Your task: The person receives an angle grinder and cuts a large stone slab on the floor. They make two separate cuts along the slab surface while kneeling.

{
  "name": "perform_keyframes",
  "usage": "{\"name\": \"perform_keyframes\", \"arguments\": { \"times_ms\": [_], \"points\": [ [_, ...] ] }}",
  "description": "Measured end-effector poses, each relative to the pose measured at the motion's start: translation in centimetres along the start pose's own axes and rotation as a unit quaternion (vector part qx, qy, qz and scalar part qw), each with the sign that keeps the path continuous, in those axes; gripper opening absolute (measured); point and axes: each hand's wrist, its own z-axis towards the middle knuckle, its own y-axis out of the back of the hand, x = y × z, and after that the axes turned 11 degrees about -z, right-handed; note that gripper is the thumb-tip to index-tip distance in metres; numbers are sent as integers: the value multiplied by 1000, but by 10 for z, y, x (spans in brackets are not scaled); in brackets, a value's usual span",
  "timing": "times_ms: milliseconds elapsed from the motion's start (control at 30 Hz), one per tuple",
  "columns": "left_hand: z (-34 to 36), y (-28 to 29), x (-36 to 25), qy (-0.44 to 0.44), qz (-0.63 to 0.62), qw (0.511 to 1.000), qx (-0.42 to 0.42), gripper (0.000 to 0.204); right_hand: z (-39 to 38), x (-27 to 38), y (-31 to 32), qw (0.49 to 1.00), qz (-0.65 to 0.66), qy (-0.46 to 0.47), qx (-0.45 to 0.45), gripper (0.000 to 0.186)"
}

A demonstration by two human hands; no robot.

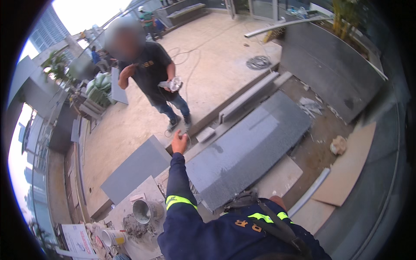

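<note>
Reaching: left hand [179,142], fingers part-spread, near slab [251,149] | right hand [278,201] mostly hidden, can't discern grip | co-worker [149,71] holding tool [173,84]

Over my feed I see a pale concrete floor [221,54], glass doors [262,8] behind it, a high-rise tower [49,31] and white sky [84,12] beyond its left.

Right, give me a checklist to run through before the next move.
1. Left hand free of tools: ok, none visible in it.
2. Right hand free: cannot tell, not clearly visible.
3. Long grey slab dry: not ok, a dark patch on top looks wet.
4. Hand-held tool with the co-worker switched off: cannot tell.
5. Floor free of cable: not ok, a coil lies there.
</note>
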Motion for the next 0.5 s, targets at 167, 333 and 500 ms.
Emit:
{"name": "perform_keyframes", "arguments": {
  "times_ms": [167, 333, 500],
  "points": [
    [-41, 9, 40, 44, -42, 996, 68, 48, 88, -32, 114, 963, -213, 104, -127, 12],
    [-195, 8, 111, 179, 93, 966, 164, 59, 182, 38, 324, 981, 124, 101, -106, 11],
    [-437, -39, 130, 440, 100, 880, 151, 50, 230, 135, 469, 926, 332, 125, -126, 16]
  ]
}}
